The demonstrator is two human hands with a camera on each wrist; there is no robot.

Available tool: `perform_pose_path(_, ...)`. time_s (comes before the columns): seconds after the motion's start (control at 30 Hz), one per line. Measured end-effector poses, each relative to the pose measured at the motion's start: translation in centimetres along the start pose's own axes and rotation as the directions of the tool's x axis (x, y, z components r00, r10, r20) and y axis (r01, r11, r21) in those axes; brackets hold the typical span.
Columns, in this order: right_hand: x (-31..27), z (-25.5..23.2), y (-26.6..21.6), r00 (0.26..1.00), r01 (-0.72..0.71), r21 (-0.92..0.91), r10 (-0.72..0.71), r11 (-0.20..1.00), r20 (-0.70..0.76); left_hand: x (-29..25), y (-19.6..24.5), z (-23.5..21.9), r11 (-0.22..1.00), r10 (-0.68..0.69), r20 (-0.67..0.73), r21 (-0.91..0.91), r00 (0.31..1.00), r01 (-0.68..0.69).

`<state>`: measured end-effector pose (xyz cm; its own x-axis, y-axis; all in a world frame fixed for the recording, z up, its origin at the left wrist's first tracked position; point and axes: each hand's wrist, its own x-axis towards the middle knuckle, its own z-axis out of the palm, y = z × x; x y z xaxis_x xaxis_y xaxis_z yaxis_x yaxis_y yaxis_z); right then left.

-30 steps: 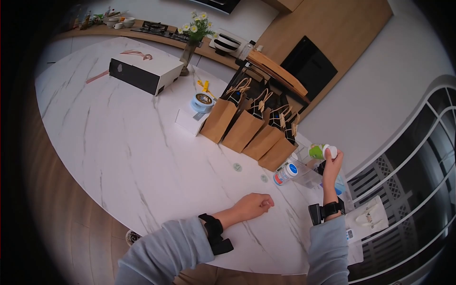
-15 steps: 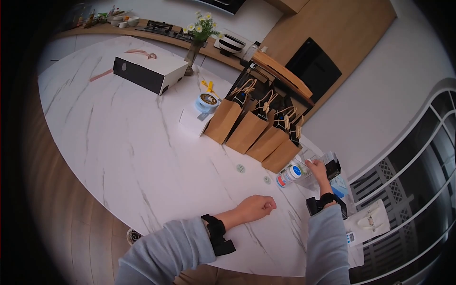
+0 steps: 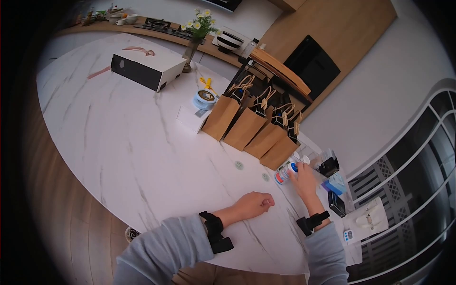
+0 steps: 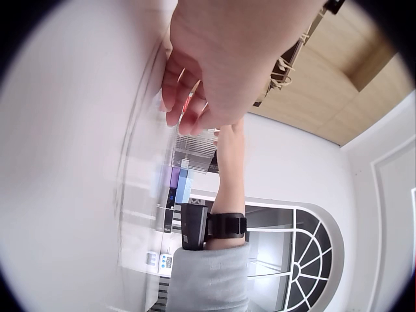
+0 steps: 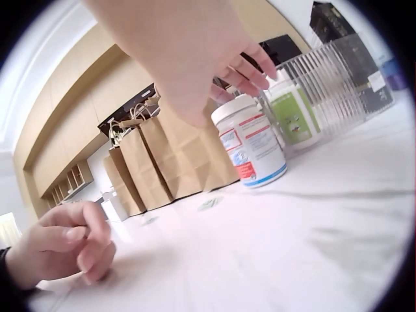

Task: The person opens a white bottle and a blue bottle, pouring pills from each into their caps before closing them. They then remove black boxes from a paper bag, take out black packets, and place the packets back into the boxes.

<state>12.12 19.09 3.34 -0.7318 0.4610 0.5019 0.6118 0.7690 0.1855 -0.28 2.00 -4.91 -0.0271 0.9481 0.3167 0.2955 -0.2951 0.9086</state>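
Note:
My right hand [image 3: 305, 181] reaches over a white bottle [image 5: 253, 146] with red and blue print. Its fingers are spread just above and behind the white lid in the right wrist view, with the thumb near the lid's left side. Behind that bottle, a white bottle with a green label [image 5: 296, 117] stands at the clear ribbed bin [image 5: 348, 78]. My left hand [image 3: 254, 205] rests on the marble-patterned table, fingers loosely curled and holding nothing.
Several brown paper bags [image 3: 244, 130] stand in a row beyond the bottles. Two round stickers [image 3: 239, 165] lie before them. Blue tape [image 3: 204, 100] sits on a white box [image 3: 190, 119]. At right are a blue box [image 3: 335, 183], a black box [image 3: 336, 203] and a small timer [image 3: 348, 235].
My right hand lowered the green-labelled bottle into the clear bin and let it go, then moved left and nearer to the red-and-blue printed bottle. My left hand stayed in place.

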Motion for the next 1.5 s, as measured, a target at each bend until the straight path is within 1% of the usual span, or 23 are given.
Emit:
perform_pose_path(0.13, -0.6, 0.1, 0.0, 1.0, -0.012, 0.078, 0.012, 0.997, 0.007, 0.0, -0.2, 0.0, 1.0, 0.006, -0.005, -0.005, 1.0, -0.006)
perform_pose_path(0.23, -0.1, 0.2, 0.9, 0.999, 0.003, 0.211, -0.01, 0.978, 0.034, 0.0, -0.3, 0.0, 1.0, 0.018, -0.015, -0.011, 1.0, -0.018)
perform_pose_path(0.3, 0.2, 0.1, 1.0, 0.991, -0.084, 0.309, 0.047, 0.947, 0.125, 0.0, -0.3, 0.0, 1.0, 0.019, -0.021, -0.008, 1.0, -0.019)
perform_pose_path(0.33, 0.4, 0.6, 1.3, 0.991, -0.084, 0.307, 0.047, 0.948, 0.125, 0.0, -0.1, -0.1, 1.0, 0.013, -0.015, -0.003, 1.0, -0.013)
perform_pose_path(0.4, 0.6, 1.9, 1.7, 1.0, -0.005, 0.426, -0.003, 0.905, 0.018, 0.0, -0.1, -0.1, 1.0, 0.006, -0.008, 0.002, 1.0, -0.006)
perform_pose_path(0.43, 0.7, 1.6, 1.5, 1.0, -0.006, 0.427, -0.002, 0.904, 0.018, 0.0, -0.3, -0.1, 1.0, 0.008, 0.0, -0.004, 1.0, -0.008)
perform_pose_path(0.5, 1.1, 0.9, 1.0, 0.99, -0.127, 0.436, 0.087, 0.891, 0.111, -0.1, -0.4, -0.2, 1.0, 0.006, 0.007, -0.006, 1.0, -0.006)
perform_pose_path(0.53, 1.5, 0.4, 1.1, 0.99, -0.123, 0.441, 0.082, 0.889, 0.111, -0.1, -0.2, -0.2, 1.0, 0.011, 0.005, -0.001, 1.0, -0.011)
perform_pose_path(0.6, 2.3, -0.9, 2.4, 0.945, -0.316, 0.399, 0.246, 0.861, 0.217, -0.2, -0.1, -0.4, 1.0, 0.012, -0.006, 0.003, 1.0, -0.012)
perform_pose_path(0.7, 3.1, -3.2, 4.0, 0.918, -0.392, 0.429, 0.317, 0.814, 0.236, -0.1, 0.0, -0.1, 0.999, 0.011, 0.013, 0.041, 1.0, -0.011)
perform_pose_path(0.73, 2.6, -3.1, 4.4, 0.914, -0.403, 0.421, 0.33, 0.812, 0.237, -0.1, -0.1, -0.1, 0.999, 0.005, 0.009, 0.043, 1.0, -0.005)
perform_pose_path(0.8, 2.3, -1.6, 5.3, 0.969, -0.224, 0.369, 0.166, 0.902, 0.182, 0.0, 0.0, 0.0, 0.999, 0.005, 0.007, 0.047, 1.0, -0.005)
perform_pose_path(0.87, 1.2, 0.4, 6.2, 0.967, -0.222, 0.322, 0.166, 0.92, 0.191, -0.1, -0.1, -0.2, 1.0, -0.014, 0.012, 0.023, 1.0, 0.013)
perform_pose_path(0.93, -0.3, 2.7, 6.8, 0.933, -0.298, 0.393, 0.179, 0.87, 0.312, -0.2, -0.3, -0.2, 0.999, -0.007, 0.002, 0.032, 1.0, 0.007)
perform_pose_path(0.97, -0.8, 3.6, 6.8, 0.89, -0.34, 0.274, 0.213, 0.9, 0.404, -0.2, -0.3, -0.2, 0.999, 0.003, 0.001, 0.041, 1.0, -0.004)
perform_pose_path(1.0, -1.6, 4.1, 7.1, 0.89, -0.343, 0.276, 0.216, 0.898, 0.403, -0.2, -0.2, -0.2, 0.999, 0.004, 0.004, 0.043, 1.0, -0.004)
perform_pose_path(1.07, -2.5, 3.4, 5.6, 0.947, -0.203, 0.101, 0.169, 0.974, 0.272, -0.1, -0.1, -0.2, 0.997, 0.009, 0.013, 0.072, 1.0, -0.01)
perform_pose_path(1.2, -3.2, 2.9, 5.3, 0.953, -0.21, 0.149, 0.168, 0.966, 0.254, -0.1, -0.2, 0.0, 0.997, -0.003, 0.023, 0.077, 1.0, 0.001)
perform_pose_path(1.27, -3.2, 4.0, 6.8, 0.971, -0.192, 0.306, 0.135, 0.932, 0.198, -0.2, 0.2, -0.2, 0.997, -0.035, 0.025, 0.065, 0.999, 0.034)
perform_pose_path(1.3, -3.0, 5.0, 7.8, 0.971, -0.192, 0.306, 0.135, 0.932, 0.198, -0.2, 0.0, -0.2, 0.997, -0.035, 0.025, 0.065, 0.999, 0.033)
perform_pose_path(1.4, -2.6, 6.8, 10.0, 0.952, -0.286, 0.309, 0.234, 0.907, 0.195, -0.1, -0.2, -0.1, 0.996, 0.012, 0.014, 0.085, 1.0, -0.013)
perform_pose_path(1.47, -1.6, 6.5, 9.9, 0.846, -0.484, 0.162, 0.412, 0.86, 0.34, -0.2, 0.3, -0.4, 0.998, -0.054, 0.03, 0.04, 0.998, 0.052)
perform_pose_path(1.5, -1.3, 6.4, 9.7, 0.845, -0.486, 0.165, 0.413, 0.858, 0.339, -0.2, 0.2, -0.4, 0.998, -0.055, 0.032, 0.043, 0.998, 0.053)
